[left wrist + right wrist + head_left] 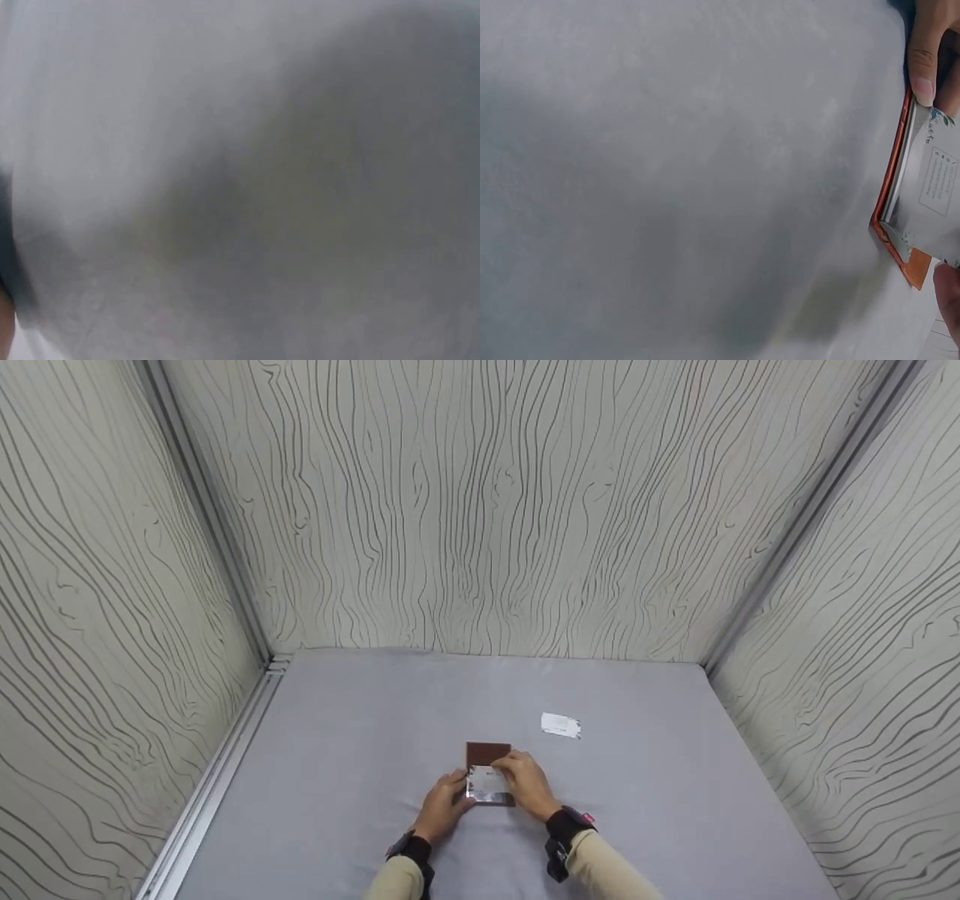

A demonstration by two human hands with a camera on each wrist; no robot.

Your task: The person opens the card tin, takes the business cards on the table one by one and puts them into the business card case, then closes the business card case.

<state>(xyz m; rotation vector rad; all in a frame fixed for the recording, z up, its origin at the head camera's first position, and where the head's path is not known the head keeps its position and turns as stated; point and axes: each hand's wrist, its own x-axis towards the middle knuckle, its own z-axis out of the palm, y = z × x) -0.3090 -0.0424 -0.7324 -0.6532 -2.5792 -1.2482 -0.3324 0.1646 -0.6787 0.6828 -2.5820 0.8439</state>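
A brown card case [488,752] lies opened out on the table, its flap pointing away from me. In the right wrist view the metal inner part of the case [906,161] shows along one side. A white printed business card [486,780] with leaf patterns at its corners sits over the metal part. My left hand [442,807] grips the case along its left side, thumb near the lower edge. My right hand [529,784] pinches the upper right of the card between thumb and fingers. The left wrist view shows mostly blurred grey cloth.
Another white card [561,725] lies on the grey cloth-covered table [360,720], beyond my right hand. Wood-grain patterned panels [480,510] enclose the table at the back and sides. A metal rail [217,787] runs along the left edge.
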